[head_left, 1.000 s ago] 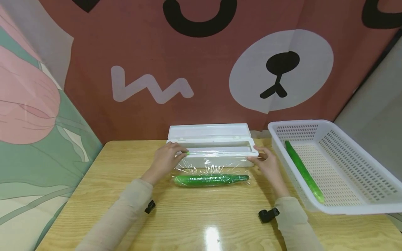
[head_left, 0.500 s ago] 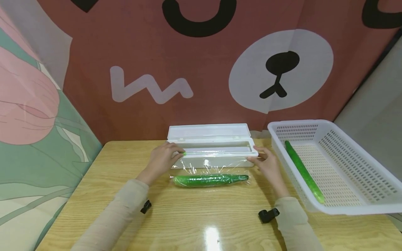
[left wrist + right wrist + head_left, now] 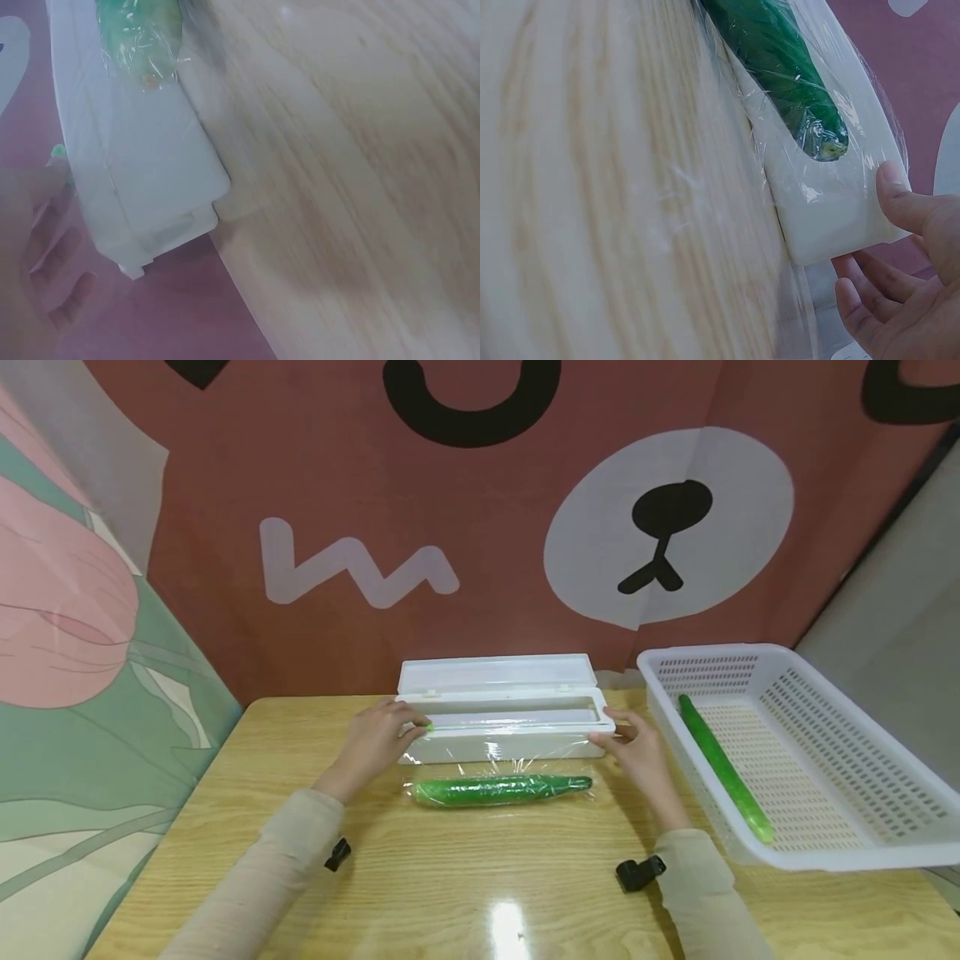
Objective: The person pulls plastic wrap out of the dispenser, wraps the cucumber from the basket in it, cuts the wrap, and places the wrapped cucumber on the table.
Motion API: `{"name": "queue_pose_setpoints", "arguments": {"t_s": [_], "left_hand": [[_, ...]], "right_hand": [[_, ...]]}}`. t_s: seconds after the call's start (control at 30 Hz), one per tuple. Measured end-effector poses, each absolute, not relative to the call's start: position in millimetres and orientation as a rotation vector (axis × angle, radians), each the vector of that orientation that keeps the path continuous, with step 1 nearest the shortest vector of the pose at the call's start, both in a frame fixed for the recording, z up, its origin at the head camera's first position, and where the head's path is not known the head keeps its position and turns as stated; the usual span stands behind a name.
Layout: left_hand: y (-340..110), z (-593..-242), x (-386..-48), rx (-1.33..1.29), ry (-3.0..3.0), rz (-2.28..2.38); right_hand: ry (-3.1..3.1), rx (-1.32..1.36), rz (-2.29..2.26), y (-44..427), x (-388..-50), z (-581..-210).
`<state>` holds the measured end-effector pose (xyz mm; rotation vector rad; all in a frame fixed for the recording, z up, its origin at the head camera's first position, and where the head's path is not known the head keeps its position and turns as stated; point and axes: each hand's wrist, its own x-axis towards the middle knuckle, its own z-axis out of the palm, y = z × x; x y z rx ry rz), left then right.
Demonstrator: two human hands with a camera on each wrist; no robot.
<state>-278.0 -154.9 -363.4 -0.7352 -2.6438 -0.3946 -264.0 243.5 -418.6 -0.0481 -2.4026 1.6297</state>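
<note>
A white cling film dispenser (image 3: 525, 746) stands on the table with its lid raised. Clear film runs from its front edge over a cucumber (image 3: 487, 791) lying wrapped before it. At the dispenser's left end, my left hand (image 3: 372, 739) pinches a small green slider (image 3: 430, 727) on the top edge; the fingers partly hide it. My right hand (image 3: 634, 752) grips the dispenser's right end. In the right wrist view its thumb (image 3: 900, 199) presses the front face, while the other fingers curl round the end.
A white perforated basket (image 3: 885, 727) stands at the right with an unwrapped cucumber (image 3: 723, 768) along its left side. A printed cloth (image 3: 495, 568) hangs behind the wooden table (image 3: 420, 893).
My left hand has slid leftward along the dispenser's edge with the green slider. The right hand keeps its grip on the right end.
</note>
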Motion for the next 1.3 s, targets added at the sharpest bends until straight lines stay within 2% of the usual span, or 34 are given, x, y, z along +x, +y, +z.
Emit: {"name": "queue_pose_setpoints", "arguments": {"t_s": [0.37, 1.3], "left_hand": [[-173.3, -364.4, -278.5, -0.689, -2.65, -0.389], [-183.6, -362.2, -276.8, -0.731, -2.613, -0.321]], "right_hand": [[-2.389, -0.04, 1.637, 242.2, -264.4, -416.8], [-2.394, -0.043, 1.646, 240.6, -260.4, -412.6]]}}
